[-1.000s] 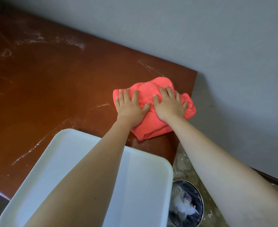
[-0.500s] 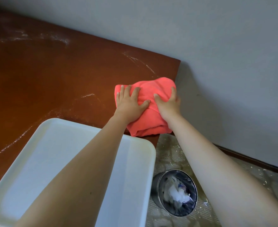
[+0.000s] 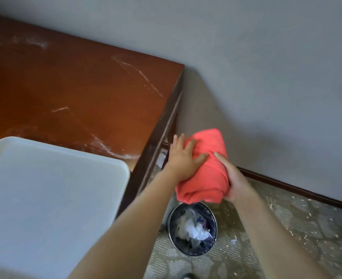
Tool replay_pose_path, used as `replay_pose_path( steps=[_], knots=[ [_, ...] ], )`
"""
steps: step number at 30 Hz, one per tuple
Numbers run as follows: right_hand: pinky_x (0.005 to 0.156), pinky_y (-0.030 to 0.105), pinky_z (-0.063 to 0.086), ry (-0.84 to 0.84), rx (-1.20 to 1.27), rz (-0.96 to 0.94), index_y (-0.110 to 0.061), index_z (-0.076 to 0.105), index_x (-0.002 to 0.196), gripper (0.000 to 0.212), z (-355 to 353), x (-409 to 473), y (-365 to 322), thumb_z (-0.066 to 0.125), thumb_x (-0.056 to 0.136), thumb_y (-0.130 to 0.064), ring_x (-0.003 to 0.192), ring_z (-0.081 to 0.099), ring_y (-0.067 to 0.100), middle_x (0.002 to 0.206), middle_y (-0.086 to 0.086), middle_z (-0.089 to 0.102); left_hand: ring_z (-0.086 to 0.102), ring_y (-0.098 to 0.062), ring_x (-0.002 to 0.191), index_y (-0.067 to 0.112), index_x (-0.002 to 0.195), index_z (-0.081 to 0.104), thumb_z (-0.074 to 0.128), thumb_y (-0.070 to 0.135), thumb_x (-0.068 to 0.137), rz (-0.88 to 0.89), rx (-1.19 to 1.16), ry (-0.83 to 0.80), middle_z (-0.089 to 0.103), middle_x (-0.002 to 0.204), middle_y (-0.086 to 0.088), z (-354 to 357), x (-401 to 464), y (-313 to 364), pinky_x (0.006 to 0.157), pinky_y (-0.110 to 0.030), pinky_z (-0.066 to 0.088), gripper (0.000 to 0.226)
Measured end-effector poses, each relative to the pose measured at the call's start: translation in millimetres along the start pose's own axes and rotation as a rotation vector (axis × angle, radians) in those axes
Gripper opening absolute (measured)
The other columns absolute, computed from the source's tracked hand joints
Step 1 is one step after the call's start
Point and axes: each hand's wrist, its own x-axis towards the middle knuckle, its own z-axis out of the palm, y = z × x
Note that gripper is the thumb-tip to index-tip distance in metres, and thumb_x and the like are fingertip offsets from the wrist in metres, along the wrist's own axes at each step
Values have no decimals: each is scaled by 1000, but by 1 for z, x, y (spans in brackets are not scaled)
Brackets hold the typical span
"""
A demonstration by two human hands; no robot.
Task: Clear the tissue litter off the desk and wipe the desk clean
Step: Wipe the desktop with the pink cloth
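A bunched coral-red cloth (image 3: 206,170) hangs in the air just past the desk's right edge, above a round metal bin (image 3: 192,228) on the floor. My left hand (image 3: 183,159) presses flat on the cloth's left side. My right hand (image 3: 233,181) cups it from the right and below. The brown desk (image 3: 81,93) shows white streaks and dust smears. Crumpled white tissue lies inside the bin.
A white plastic tray (image 3: 45,198) covers the desk's near right corner. A grey wall runs behind and to the right, with a dark skirting board (image 3: 295,188). The floor (image 3: 286,228) beside the bin is strewn with small white crumbs.
Both hands slid the cloth rightward across the desk and off its right edge. It is now held in the air over the bin. The view has swung right and down.
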Motion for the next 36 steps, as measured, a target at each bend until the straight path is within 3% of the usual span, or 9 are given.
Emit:
replay_pose_path(
  steps=[4, 7, 12, 17, 21, 26, 31, 33, 36],
  knots=[
    [81, 49, 53, 70, 176, 46, -10, 59, 119, 98, -64, -3, 48, 92, 34, -47, 88, 67, 37, 105, 25, 68, 18, -26, 144, 25, 150, 14, 54, 76, 72, -514, -647, -220, 17, 156, -10, 69, -33, -16, 116, -42, 20, 101],
    [79, 52, 52, 126, 127, 156, -14, 57, 112, 65, -89, -3, 70, 77, 64, -53, 92, 65, 38, 103, 23, 67, 63, -32, 106, 10, 128, 51, 65, 67, 64, -769, -1063, -501, 63, 119, -18, 103, -55, -27, 83, -39, 55, 87],
    [80, 50, 51, 139, 234, 153, -14, 62, 112, 37, -124, -4, 98, 62, 84, -38, 94, 62, 33, 102, 18, 67, 67, -29, 87, 5, 112, 63, 79, 24, 72, -746, -890, -231, 71, 94, -14, 135, -61, -37, 76, -39, 56, 47],
    [75, 50, 54, 73, 281, 150, -4, 57, 122, 57, -155, -6, 122, 78, 74, -26, 98, 61, 38, 107, 23, 62, 64, -26, 72, 14, 97, 61, 67, 15, 85, -788, -1040, -378, 68, 80, -11, 115, -62, -36, 57, -35, 57, 14],
    [77, 42, 55, 237, -86, 104, 3, 64, 104, 27, -146, -4, 123, 68, 81, -11, 81, 68, 30, 88, 18, 71, 65, -26, 82, 9, 101, 65, 64, 3, 83, -699, -783, -365, 70, 90, -13, 115, -72, -44, 73, -36, 56, 20],
    [58, 34, 57, 181, -34, 158, 3, 61, 110, 30, -141, -11, 131, 66, 84, -11, 68, 67, 24, 77, 12, 70, 64, -28, 86, 5, 93, 66, 67, 7, 81, -758, -674, -406, 69, 92, -15, 114, -78, -56, 87, -45, 54, 12],
    [68, 42, 60, 127, 172, 62, -1, 64, 109, 31, -147, -16, 140, 61, 84, -19, 86, 66, 31, 95, 19, 69, 64, -27, 91, 3, 105, 64, 76, 14, 75, -771, -966, -411, 68, 101, -17, 107, -81, -59, 83, -36, 52, 35],
    [60, 34, 59, 107, 41, 78, -1, 66, 99, 20, -146, -15, 143, 61, 88, -18, 77, 68, 24, 84, 14, 71, 61, -24, 82, -2, 103, 64, 84, 26, 65, -791, -788, -436, 67, 91, -17, 110, -80, -64, 76, -33, 49, 51],
    [57, 35, 52, 151, -105, 76, -1, 65, 93, 34, -142, -16, 145, 75, 71, -25, 65, 62, 23, 72, 14, 66, 64, -26, 81, -1, 100, 64, 78, 18, 75, -787, -796, -417, 68, 92, -16, 114, -82, -62, 78, -33, 53, 33]
  ],
)
